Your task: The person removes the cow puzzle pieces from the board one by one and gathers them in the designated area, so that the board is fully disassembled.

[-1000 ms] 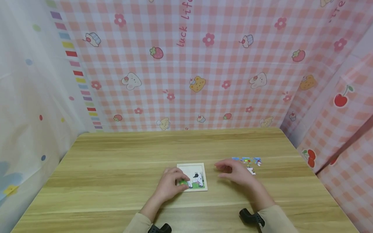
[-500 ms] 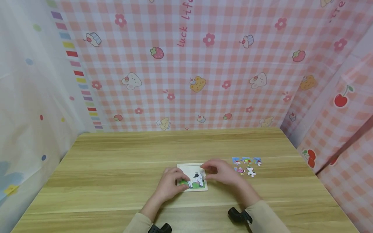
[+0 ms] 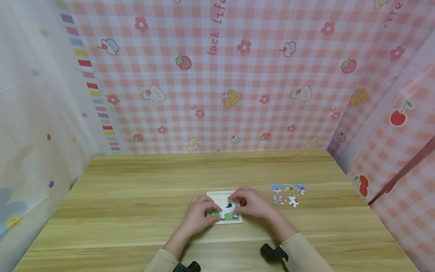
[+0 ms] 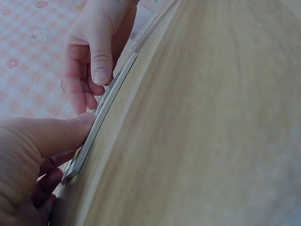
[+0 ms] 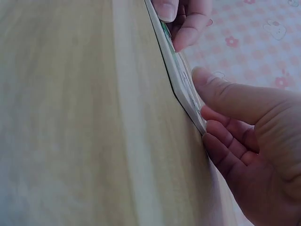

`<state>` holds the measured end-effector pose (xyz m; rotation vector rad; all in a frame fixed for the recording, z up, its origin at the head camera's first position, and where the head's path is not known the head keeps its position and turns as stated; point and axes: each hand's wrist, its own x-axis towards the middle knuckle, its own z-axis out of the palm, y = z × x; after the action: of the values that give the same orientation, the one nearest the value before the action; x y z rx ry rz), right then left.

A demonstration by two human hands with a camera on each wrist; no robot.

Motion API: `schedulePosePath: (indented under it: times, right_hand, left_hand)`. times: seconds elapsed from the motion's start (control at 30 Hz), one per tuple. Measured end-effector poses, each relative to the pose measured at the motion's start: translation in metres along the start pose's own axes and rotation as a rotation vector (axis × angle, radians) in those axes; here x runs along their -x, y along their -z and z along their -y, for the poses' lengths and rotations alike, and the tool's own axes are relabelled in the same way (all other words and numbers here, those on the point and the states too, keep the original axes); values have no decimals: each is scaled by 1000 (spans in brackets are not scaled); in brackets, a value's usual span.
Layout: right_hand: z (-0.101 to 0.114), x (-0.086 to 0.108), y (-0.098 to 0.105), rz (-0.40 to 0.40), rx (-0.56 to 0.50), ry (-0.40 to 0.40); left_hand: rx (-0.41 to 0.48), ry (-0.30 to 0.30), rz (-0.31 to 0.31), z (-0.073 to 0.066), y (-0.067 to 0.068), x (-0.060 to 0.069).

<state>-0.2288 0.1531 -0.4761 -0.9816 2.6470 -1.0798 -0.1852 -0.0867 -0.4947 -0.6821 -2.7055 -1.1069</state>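
Puzzle tray (image 3: 219,198) lies flat on the wooden table (image 3: 142,181), near the middle and on its near half. Our left hand (image 3: 197,215) grips its left edge, thumb bent over the top and fingers curled at the side. Our right hand (image 3: 254,204) arches over the right edge with thumb and forefinger a little apart; we cannot tell whether it pinches anything. Between the hands, along the near part of the tray, runs part of a cow picture (image 3: 231,207), while the far part shows pale, bare board. Smallest of all, five loose pieces (image 3: 293,201) lie to the right, three far and two near.

We judge that settling the cow's right side is the step in hand. The next move seems to call for pressing that side flush while the left hand steadies the tray.

Against the frame a second ago, our right hand has come left to the tray, uncovering the loose pieces it partly hid. Our left hand and the tray stay put.
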Motion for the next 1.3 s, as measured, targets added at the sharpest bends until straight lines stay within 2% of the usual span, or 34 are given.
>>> schedulePosePath:
  times: [0.4,0.97,1.3]
  right_hand:
    - [1,-2,-1,9,19,-16]
    - [6,-2,-3,23,78,-20]
    - [8,-2,-5,-8,112,-20]
  left_hand:
    - [-3,-12,-9,-1,0,1]
    - [13,23,11,1,0,1]
    - [11,20,12,0,0,0]
